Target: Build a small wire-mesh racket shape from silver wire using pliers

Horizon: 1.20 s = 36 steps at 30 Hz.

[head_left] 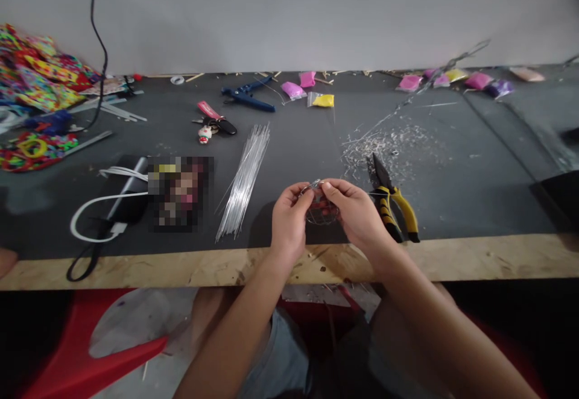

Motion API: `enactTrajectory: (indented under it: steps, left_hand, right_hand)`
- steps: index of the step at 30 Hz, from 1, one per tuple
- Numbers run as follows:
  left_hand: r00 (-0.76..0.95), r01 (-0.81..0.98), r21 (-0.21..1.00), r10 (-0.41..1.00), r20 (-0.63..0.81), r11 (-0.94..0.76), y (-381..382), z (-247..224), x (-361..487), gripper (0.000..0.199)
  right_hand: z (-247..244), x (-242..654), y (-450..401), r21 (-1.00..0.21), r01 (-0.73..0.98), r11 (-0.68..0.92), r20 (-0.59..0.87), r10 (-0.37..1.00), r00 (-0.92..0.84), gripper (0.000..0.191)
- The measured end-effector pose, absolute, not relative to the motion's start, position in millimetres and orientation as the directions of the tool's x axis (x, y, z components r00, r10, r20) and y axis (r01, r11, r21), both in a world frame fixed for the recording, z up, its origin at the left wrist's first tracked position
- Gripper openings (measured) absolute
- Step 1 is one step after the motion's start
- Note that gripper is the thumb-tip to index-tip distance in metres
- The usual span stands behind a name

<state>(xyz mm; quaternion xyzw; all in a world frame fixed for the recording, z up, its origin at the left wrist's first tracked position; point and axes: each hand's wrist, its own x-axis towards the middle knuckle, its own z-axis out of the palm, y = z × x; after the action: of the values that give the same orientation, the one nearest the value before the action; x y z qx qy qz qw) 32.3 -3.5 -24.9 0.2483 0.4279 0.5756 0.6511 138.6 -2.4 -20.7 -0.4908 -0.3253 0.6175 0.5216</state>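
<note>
Between my hands is a small round frame of bent wire [322, 217], held just above the table's front edge. My left hand [289, 213] pinches its upper left rim between thumb and fingers. My right hand [353, 205] grips the upper right side, its thumb near the top. Fingers hide part of the rim, and a reddish tone shows through the mesh. Close to my right hand lie pliers with yellow and black handles [409, 212], jaws pointing away. A bundle of straight silver wires [244, 185] lies left of my left hand.
Wire clippings [389, 146] are scattered beyond the pliers. Blue-handled pliers [248, 97], keys with a charm [212, 123] and small coloured packets [294, 90] lie toward the wall. At left are a white cable [84, 203] and a colourful heap [49, 79]. A wooden edge [181, 271] runs along the front.
</note>
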Motion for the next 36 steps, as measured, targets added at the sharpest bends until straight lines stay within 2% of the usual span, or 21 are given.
enactTrajectory:
  steps: [9, 14, 19, 24, 28, 32, 36]
  left_hand:
    - [-0.055, -0.505, 0.832, 0.954, -0.296, 0.229, -7, -22, 35, 0.008]
    - [-0.036, -0.499, 0.826, 0.946, -0.322, 0.262, -5, -21, 34, 0.006]
    - [-0.046, -0.476, 0.829, 0.933, -0.358, 0.294, -4, -20, 34, 0.005]
    - [-0.080, -0.384, 0.886, 0.947, -0.312, 0.260, -8, -21, 35, 0.007]
    - [-0.085, -0.309, 0.918, 0.955, -0.285, 0.247, -11, -22, 35, 0.009]
    - [-0.029, -0.313, 0.926, 0.973, -0.230, 0.210, -13, -19, 31, 0.009]
    - [0.153, -0.453, 0.861, 0.971, -0.181, 0.232, -15, -12, 23, 0.018]
  right_hand:
    - [-15, 131, -5, -0.853, -0.421, -0.309, -0.347, 0.938, 0.015, 0.015]
    - [-13, 132, -6, -0.845, -0.434, -0.311, -0.343, 0.939, -0.005, 0.016]
    - [-14, 130, -9, -0.876, -0.387, -0.288, -0.323, 0.946, 0.029, 0.017]
    - [-17, 131, -8, -0.932, -0.300, -0.203, -0.243, 0.965, 0.103, 0.019]
    - [-17, 134, -8, -0.933, -0.294, -0.209, -0.245, 0.965, 0.091, 0.019]
    - [-14, 136, -8, -0.907, -0.343, -0.245, -0.276, 0.960, 0.043, 0.020]
    - [-9, 140, -7, -0.861, -0.411, -0.299, -0.331, 0.944, 0.006, 0.022]
